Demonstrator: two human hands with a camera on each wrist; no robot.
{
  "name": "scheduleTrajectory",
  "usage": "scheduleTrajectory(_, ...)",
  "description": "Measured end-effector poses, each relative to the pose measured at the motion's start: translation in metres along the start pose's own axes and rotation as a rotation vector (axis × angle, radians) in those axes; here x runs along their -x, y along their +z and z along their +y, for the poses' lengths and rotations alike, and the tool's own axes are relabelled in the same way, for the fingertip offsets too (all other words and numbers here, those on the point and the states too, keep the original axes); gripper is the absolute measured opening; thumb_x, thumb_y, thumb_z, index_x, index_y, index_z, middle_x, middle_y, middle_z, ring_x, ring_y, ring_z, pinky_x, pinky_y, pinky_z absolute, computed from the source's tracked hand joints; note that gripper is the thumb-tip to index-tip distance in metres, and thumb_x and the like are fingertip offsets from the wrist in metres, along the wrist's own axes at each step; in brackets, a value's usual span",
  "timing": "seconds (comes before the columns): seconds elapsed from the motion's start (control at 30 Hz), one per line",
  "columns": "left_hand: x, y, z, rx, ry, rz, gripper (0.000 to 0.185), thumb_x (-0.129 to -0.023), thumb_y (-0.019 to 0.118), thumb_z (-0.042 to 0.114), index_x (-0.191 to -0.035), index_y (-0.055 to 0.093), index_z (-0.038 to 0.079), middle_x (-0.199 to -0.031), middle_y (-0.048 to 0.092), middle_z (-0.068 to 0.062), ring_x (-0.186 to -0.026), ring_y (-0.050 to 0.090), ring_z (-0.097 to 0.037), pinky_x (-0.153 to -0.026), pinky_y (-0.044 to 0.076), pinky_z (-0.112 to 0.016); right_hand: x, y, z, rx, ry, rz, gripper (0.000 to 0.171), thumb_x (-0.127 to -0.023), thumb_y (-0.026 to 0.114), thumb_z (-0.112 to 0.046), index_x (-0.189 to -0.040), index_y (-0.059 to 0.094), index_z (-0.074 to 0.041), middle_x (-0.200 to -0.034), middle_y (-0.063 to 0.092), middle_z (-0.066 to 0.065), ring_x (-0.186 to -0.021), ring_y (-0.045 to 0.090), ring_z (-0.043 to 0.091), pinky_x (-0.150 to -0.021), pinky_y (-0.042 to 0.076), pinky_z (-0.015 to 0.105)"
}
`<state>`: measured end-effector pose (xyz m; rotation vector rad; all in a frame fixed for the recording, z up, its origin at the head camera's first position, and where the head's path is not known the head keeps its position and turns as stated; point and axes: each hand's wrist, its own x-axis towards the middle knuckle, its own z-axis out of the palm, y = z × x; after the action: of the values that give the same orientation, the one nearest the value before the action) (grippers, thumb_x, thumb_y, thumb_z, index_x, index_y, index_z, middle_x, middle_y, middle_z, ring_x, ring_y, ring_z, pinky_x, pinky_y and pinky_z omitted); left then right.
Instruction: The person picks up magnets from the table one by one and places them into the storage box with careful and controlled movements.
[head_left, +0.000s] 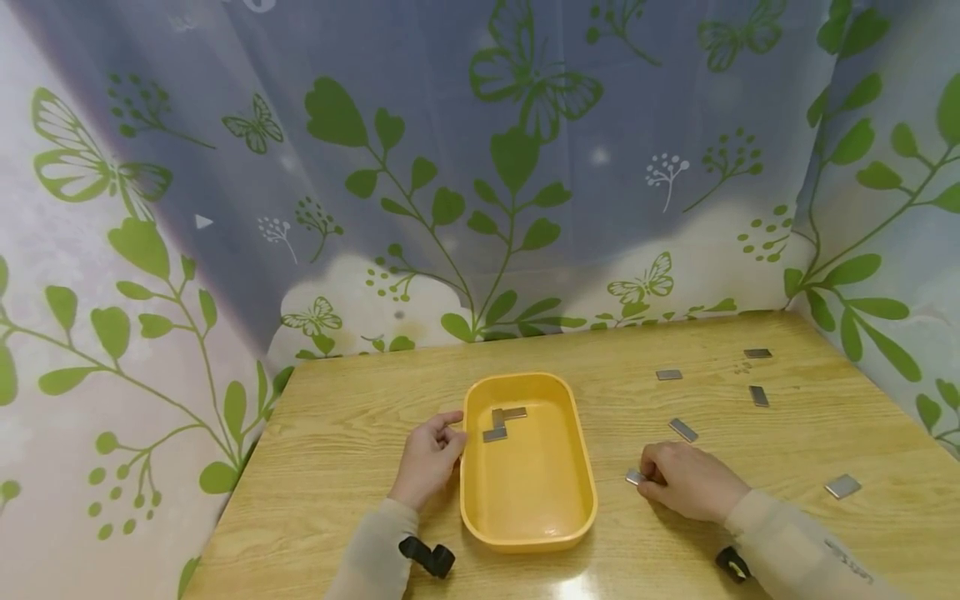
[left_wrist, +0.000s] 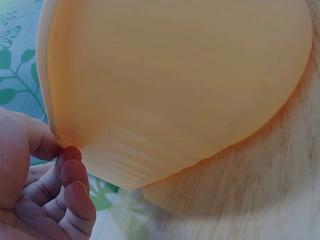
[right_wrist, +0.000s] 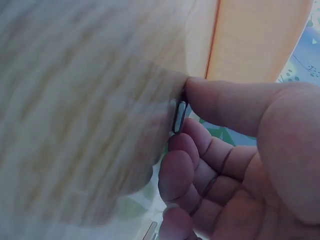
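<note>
Both hands were down on the desk (head_left: 360, 417), one on either side of the yellow tray (head_left: 525, 525). The right hand (head_left: 686, 482) pinched a small metal plate (head_left: 633, 477) between thumb and curled fingers; in the right wrist view that plate (right_wrist: 179, 117) stood on edge against the wood, the thumb (right_wrist: 225, 100) pressing it. It lay just right of the tray, so the right hand was by far the nearer. The tray ran lengthwise away from the person, with a few like plates (head_left: 504, 422) lying at its far end. The left hand (head_left: 429, 457) had its fingers curled and its fingertips (left_wrist: 70, 160) touching the tray's left wall. More loose plates (head_left: 683, 430) lay scattered farther right.
</note>
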<state>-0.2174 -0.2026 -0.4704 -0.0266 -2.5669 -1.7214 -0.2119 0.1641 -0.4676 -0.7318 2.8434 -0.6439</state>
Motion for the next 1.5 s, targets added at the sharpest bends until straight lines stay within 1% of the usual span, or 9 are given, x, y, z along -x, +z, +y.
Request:
scheduleTrajectory(0.1,0.001,0.000,0.001,0.001,-0.001,0.000,0.035,-0.096,0.057,0.012,-0.129,0.057,0.004,-0.078,0.060,-0.006,-0.061,0.051,-0.017,-0.048,0.042,-0.023,-0.001,0.001,0.001,-0.019,0.002,-0.021,0.015,-0.087,0.072,-0.022,-0.080,0.058,-0.017,-0.069,0.048,-0.009,-0.058,0.041,0.006,-0.052,0.035,0.025)
scheduleTrajectory(0.27,0.001,0.000,0.000,0.011,-0.001,0.000,0.035,-0.096,0.057,0.014,-0.130,0.057,0.004,-0.079,0.060,-0.006,-0.060,0.051,-0.016,-0.048,0.041,-0.023,-0.002,0.001,0.004,-0.044,-0.027,-0.056,0.016,-0.089,0.068,-0.021,-0.082,0.056,-0.015,-0.071,0.046,-0.007,-0.060,0.040,0.006,-0.053,0.034,0.024)
scheduleTrajectory(0.43,0.001,-0.002,-0.002,0.026,-0.014,-0.001,0.036,-0.096,0.058,0.014,-0.130,0.056,0.003,-0.080,0.059,-0.008,-0.063,0.053,-0.022,-0.047,0.041,-0.024,-0.004,0.001,0.003,-0.065,-0.043,-0.080,0.018,-0.090,0.067,-0.020,-0.080,0.054,-0.015,-0.071,0.046,-0.007,-0.061,0.039,0.006,-0.053,0.033,0.024)
scheduleTrajectory(0.57,0.002,-0.004,-0.004,0.033,-0.013,-0.001,0.036,-0.096,0.057,0.014,-0.130,0.056,0.003,-0.081,0.060,-0.010,-0.061,0.051,-0.020,-0.046,0.041,-0.024,-0.005,0.003,0.002,-0.059,-0.034,-0.068,0.018,-0.089,0.068,-0.019,-0.077,0.055,-0.017,-0.069,0.046,-0.008,-0.059,0.039,0.006,-0.052,0.033,0.024)
scheduleTrajectory(0.7,0.002,-0.004,-0.005,0.028,-0.015,0.002,0.036,-0.096,0.058,0.014,-0.130,0.057,0.004,-0.080,0.060,-0.009,-0.061,0.051,-0.019,-0.047,0.041,-0.024,-0.006,0.003,0.000,-0.044,-0.023,-0.057,0.016,-0.088,0.069,-0.020,-0.076,0.058,-0.018,-0.068,0.047,-0.009,-0.058,0.040,0.005,-0.052,0.033,0.024)
scheduleTrajectory(0.97,0.000,-0.002,-0.005,0.023,-0.007,0.006,0.035,-0.096,0.058,0.014,-0.130,0.057,0.004,-0.080,0.059,-0.008,-0.063,0.053,-0.019,-0.050,0.044,-0.024,-0.006,-0.008,-0.005,-0.014,0.012,-0.003,0.018,-0.087,0.071,-0.022,-0.075,0.057,-0.021,-0.065,0.047,-0.009,-0.058,0.040,0.006,-0.051,0.033,0.024)
scheduleTrajectory(1.2,0.000,-0.001,-0.003,0.021,0.001,0.001,0.035,-0.095,0.057,0.012,-0.129,0.057,0.002,-0.078,0.059,-0.007,-0.061,0.051,-0.016,-0.049,0.043,-0.023,-0.004,-0.013,-0.003,-0.008,-0.005,0.006,0.018,-0.089,0.069,-0.026,-0.077,0.058,-0.020,-0.061,0.045,-0.009,-0.053,0.038,0.004,-0.050,0.032,0.023)
scheduleTrajectory(1.4,0.000,0.000,-0.002,0.019,0.014,0.001,0.035,-0.095,0.057,0.012,-0.129,0.057,0.004,-0.078,0.060,-0.007,-0.062,0.054,-0.017,-0.052,0.046,-0.025,-0.003,-0.012,-0.002,-0.019,-0.028,0.010,0.005,-0.090,0.067,-0.018,-0.088,0.063,-0.018,-0.058,0.045,-0.010,-0.050,0.037,0.003,-0.047,0.032,0.022)
scheduleTrajectory(1.5,0.000,0.000,-0.001,0.018,0.016,-0.001,0.034,-0.095,0.057,0.012,-0.128,0.058,0.004,-0.078,0.060,-0.006,-0.062,0.055,-0.017,-0.053,0.047,-0.025,-0.002,-0.011,-0.001,-0.028,-0.022,0.001,0.005,-0.090,0.068,-0.016,-0.093,0.066,-0.020,-0.059,0.046,-0.011,-0.050,0.037,0.003,-0.047,0.032,0.022)
